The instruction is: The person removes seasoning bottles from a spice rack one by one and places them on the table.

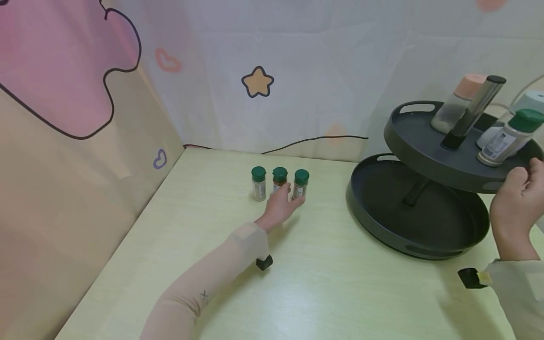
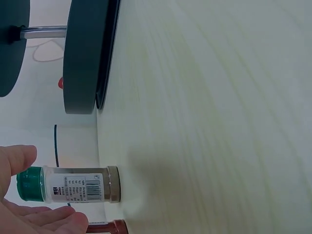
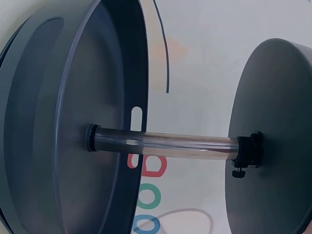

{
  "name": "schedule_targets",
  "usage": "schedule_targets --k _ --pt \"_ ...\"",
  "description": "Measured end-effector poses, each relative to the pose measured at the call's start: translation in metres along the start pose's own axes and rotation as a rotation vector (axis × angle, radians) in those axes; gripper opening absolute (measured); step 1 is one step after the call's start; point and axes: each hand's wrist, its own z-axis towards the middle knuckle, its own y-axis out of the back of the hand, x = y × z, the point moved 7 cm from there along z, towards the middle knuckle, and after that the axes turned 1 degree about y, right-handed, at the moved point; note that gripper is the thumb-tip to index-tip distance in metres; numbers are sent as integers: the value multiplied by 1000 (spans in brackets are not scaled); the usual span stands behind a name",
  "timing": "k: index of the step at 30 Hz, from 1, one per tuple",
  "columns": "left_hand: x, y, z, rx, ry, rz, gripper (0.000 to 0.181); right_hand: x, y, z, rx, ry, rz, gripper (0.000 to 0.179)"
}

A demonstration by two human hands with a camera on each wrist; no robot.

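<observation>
Three spice jars with green lids stand in a row on the table: a left jar point(image 1: 259, 184), a middle jar point(image 1: 279, 175) and a right jar point(image 1: 301, 182). My left hand point(image 1: 280, 204) reaches in front of the middle and right jars, thumb and fingers spread. In the left wrist view the right jar point(image 2: 78, 185), labelled and filled with brownish powder, stands between thumb and fingers. My right hand point(image 1: 516, 203) grips the rim of the upper tray point(image 1: 433, 165) of a dark two-tier stand. That tray is tilted in the head view.
On the upper tray stand a green-lidded jar point(image 1: 501, 144), a pink-capped container point(image 1: 452, 108) and a pale-lidded container point(image 1: 533, 100). Below is the lower tray point(image 1: 361, 208), joined by a metal pole point(image 3: 190, 146). A printed cloth point(image 1: 297, 94) hangs behind the table point(image 1: 323, 293).
</observation>
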Motion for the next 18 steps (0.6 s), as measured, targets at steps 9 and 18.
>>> schedule_targets --k 9,18 --pt "-1 3 -6 7 -23 -22 60 3 -1 0 95 -15 -90 51" --pt "-2 7 -10 0 -57 -16 57 -1 3 2 163 -108 -133 52"
